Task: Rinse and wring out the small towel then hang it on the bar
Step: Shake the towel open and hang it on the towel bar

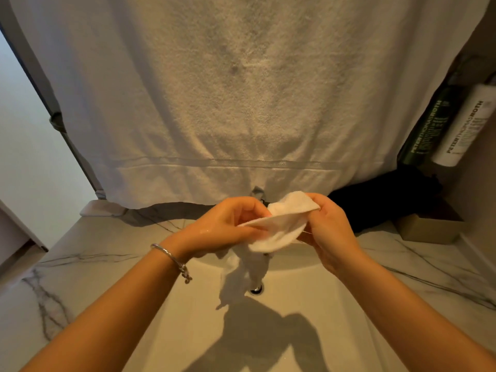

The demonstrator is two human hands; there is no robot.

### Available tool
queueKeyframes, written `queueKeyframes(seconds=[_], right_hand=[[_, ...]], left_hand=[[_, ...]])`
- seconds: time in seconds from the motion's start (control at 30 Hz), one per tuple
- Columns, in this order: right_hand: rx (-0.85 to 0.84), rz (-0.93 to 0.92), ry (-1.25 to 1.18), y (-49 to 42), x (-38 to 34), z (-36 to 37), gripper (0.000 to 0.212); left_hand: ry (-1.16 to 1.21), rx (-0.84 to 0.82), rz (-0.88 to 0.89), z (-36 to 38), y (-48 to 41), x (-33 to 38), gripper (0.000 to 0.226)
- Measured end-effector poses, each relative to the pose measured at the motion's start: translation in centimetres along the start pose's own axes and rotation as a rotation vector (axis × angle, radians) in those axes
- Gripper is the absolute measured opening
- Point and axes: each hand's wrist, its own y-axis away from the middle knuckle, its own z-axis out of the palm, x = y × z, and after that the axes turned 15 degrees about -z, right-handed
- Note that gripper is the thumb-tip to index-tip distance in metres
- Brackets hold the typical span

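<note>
A small white towel (pixel 281 232) is held above the sink basin (pixel 308 304), partly bunched, with a loose end hanging down toward the drain (pixel 256 289). My left hand (pixel 225 226) pinches its left edge; the wrist wears a silver bracelet. My right hand (pixel 327 226) grips its right upper corner. Both hands look wet. The faucet is mostly hidden behind the hands and the towel. No bar is visible.
A large white towel (pixel 241 103) hangs across the wall behind the sink and fills the upper view. Two bottles (pixel 461 127) lean at the right, above a small box (pixel 429 229) and something black (pixel 375 202). Marble counter (pixel 80 264) surrounds the basin.
</note>
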Motion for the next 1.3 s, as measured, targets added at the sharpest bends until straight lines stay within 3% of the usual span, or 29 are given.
queueKeyframes(seconds=[0.1, 0.17, 0.27, 0.37, 0.43, 0.47, 0.57, 0.6, 0.63, 0.7, 0.73, 0.83, 0.93, 1.03, 1.17, 1.3], right_hand=[[-0.082, -0.158, 0.267, -0.1, 0.3, -0.6, 0.019], [-0.332, -0.235, 0.449, -0.7, 0.3, -1.5, 0.015], [-0.73, -0.049, 0.601, -1.4, -0.3, -3.2, 0.018], [-0.851, 0.083, 0.747, -2.6, -0.7, -4.2, 0.008], [-0.712, -0.06, 0.849, -4.0, -1.9, -4.1, 0.006], [-0.55, -0.206, 0.87, -4.8, -2.7, -3.9, 0.009], [0.069, -0.897, 0.761, -4.9, -5.9, -2.8, 0.014], [0.075, -1.01, 0.839, -4.5, -6.2, -2.6, 0.013], [-0.111, -0.976, 1.012, -4.2, -5.6, -2.6, 0.01], [-0.703, -0.524, 1.325, -2.8, -3.0, -3.2, 0.011], [-0.793, -0.391, 1.329, -2.7, -2.1, -4.2, 0.015], [-0.457, -0.431, 1.026, -3.2, -3.1, -6.6, 0.019], [-0.382, -0.454, 0.978, -3.5, -3.9, -7.5, 0.016], [-0.274, -0.425, 0.91, -2.6, -4.4, -7.8, 0.016], [-0.163, -0.322, 0.734, -0.9, -5.7, -10.1, 0.015], [-0.11, -0.291, 0.709, 2.6, -7.6, -12.2, 0.01]], left_hand=[[-0.231, 0.299, 0.097, -2.3, -0.2, -0.1, 0.029], [-0.264, 0.513, 0.133, -4.0, -0.4, -0.3, 0.031], [-0.185, 0.651, 0.102, -5.8, -0.6, -1.0, 0.02], [-0.339, 0.638, 0.045, -6.1, -0.8, -1.5, 0.013], [-0.404, 0.672, 0.074, -7.0, -0.7, -0.5, 0.012], [-0.417, 0.76, 0.141, -7.7, -0.4, 0.3, 0.015], [-0.419, 1.071, 0.487, -9.5, 1.1, 3.0, 0.02], [-0.502, 1.023, 0.537, -9.5, 1.3, 3.1, 0.019], [-0.665, 0.842, 0.49, -8.9, 1.2, 2.6, 0.018], [-0.921, 0.323, 0.122, -6.7, 1.0, 0.3, 0.009], [-0.892, 0.246, 0.01, -6.4, 0.6, -0.9, 0.008], [-0.527, 0.403, 0.101, -7.2, -0.1, -1.4, 0.015], [-0.467, 0.476, 0.175, -7.5, -0.4, -0.5, 0.019], [-0.371, 0.523, 0.206, -6.8, -0.6, -0.1, 0.01], [-0.262, 0.456, 0.182, -5.5, -1.1, 0.2, 0.011], [-0.172, 0.343, 0.222, -3.1, -2.6, 1.6, 0.015]])
